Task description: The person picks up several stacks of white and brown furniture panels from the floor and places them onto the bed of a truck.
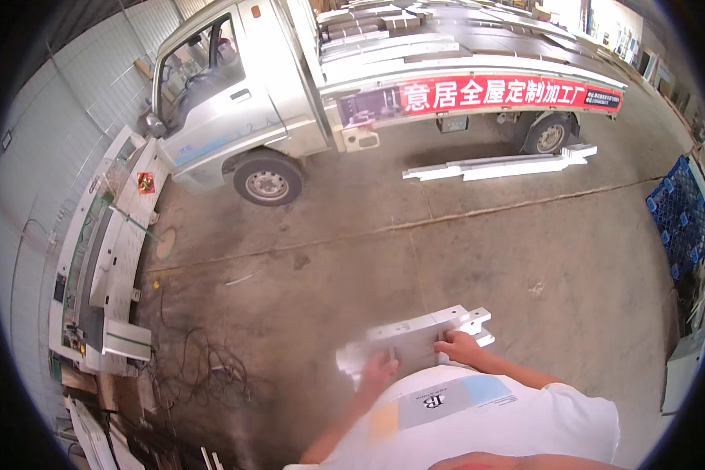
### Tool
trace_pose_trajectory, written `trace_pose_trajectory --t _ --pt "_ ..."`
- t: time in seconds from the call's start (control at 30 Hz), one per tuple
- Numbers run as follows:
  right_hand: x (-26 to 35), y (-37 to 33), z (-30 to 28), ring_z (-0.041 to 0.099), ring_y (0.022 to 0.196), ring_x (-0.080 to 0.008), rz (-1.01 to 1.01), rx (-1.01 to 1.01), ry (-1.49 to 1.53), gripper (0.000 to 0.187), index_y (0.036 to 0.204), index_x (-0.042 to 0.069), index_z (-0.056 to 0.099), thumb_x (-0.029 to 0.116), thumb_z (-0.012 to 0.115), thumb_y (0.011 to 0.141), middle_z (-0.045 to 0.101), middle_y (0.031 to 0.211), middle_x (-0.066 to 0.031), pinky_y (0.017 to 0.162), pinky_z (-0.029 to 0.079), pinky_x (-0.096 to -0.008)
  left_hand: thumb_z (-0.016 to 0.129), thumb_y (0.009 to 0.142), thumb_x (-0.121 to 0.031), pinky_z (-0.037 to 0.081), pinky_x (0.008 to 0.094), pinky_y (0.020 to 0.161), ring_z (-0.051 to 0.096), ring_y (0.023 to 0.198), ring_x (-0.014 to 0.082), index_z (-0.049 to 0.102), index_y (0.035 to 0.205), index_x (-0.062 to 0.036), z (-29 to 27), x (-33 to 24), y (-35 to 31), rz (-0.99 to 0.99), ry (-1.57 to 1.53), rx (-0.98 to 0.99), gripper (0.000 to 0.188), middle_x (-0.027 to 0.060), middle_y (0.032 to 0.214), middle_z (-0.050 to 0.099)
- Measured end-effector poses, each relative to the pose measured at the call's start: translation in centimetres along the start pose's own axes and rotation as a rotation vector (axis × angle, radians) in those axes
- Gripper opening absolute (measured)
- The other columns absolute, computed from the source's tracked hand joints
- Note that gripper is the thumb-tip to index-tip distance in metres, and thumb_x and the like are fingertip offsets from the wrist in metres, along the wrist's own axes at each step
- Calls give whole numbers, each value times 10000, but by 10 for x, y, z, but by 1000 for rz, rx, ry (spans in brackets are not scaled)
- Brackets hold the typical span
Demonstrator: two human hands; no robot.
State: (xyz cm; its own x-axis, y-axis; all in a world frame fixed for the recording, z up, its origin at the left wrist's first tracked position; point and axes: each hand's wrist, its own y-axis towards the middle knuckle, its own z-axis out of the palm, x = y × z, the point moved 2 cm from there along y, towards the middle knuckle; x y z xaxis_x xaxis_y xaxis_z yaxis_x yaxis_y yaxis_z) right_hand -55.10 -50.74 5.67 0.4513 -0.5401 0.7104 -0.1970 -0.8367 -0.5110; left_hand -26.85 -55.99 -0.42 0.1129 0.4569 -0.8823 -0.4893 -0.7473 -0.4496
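Note:
In front of my waist I carry a short stack of white boards [417, 332], held slightly tilted with its right end higher. My left hand [378, 367] is closed on the near side toward the left end, a little smeared by motion. With fingers curled, my right hand [456, 346] grips the near side toward the right end. Small dark holes show near the boards' right tips. The undersides of the boards are hidden.
A silver flatbed truck [286, 117] loaded with long panels stands ahead. White strips [497, 165] lie on the floor beside it. A long white machine [110, 258] lines the left wall, with loose cables [211, 368] nearby. A blue plastic pallet [681, 218] leans at right.

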Motion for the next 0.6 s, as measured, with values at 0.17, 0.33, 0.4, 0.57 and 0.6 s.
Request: trace_pose_trajectory --t 0.17,0.33,0.4,0.57,0.6 --pt "85 85 -85 630 548 -165 -35 -102 201 344 847 -18 746 323 697 854 703 704 -94 528 510 -321 684 913 -337 504 334 843 611 953 167 658 1192 -39 -4 -188 119 -8 224 107 410 68 1114 677" --pt "126 209 -156 627 488 -152 -60 -188 443 391 752 19 772 388 683 843 665 584 -75 512 513 -309 662 933 -289 500 357 903 619 1046 173 622 1236 -28 -12 -280 267 -38 284 275 402 73 1150 676" --pt "131 275 -184 628 491 -150 -23 -174 499 372 760 29 782 373 673 849 662 578 -70 513 513 -313 653 940 -278 495 355 906 614 1062 174 616 1238 -29 -16 -300 335 -55 380 278 390 74 1157 672" --pt "185 405 -271 628 474 -161 -109 -214 290 364 747 41 779 359 652 869 644 549 -59 491 504 -314 623 937 -245 499 358 900 609 1030 187 616 1249 -10 -31 -340 475 13 265 280 391 88 1177 670" --pt "205 429 -298 628 472 -161 -143 -218 331 369 741 39 774 360 652 875 645 553 -61 487 501 -312 626 930 -248 499 355 901 610 1038 194 625 1247 -5 -21 -390 484 8 280 261 399 88 1186 670"
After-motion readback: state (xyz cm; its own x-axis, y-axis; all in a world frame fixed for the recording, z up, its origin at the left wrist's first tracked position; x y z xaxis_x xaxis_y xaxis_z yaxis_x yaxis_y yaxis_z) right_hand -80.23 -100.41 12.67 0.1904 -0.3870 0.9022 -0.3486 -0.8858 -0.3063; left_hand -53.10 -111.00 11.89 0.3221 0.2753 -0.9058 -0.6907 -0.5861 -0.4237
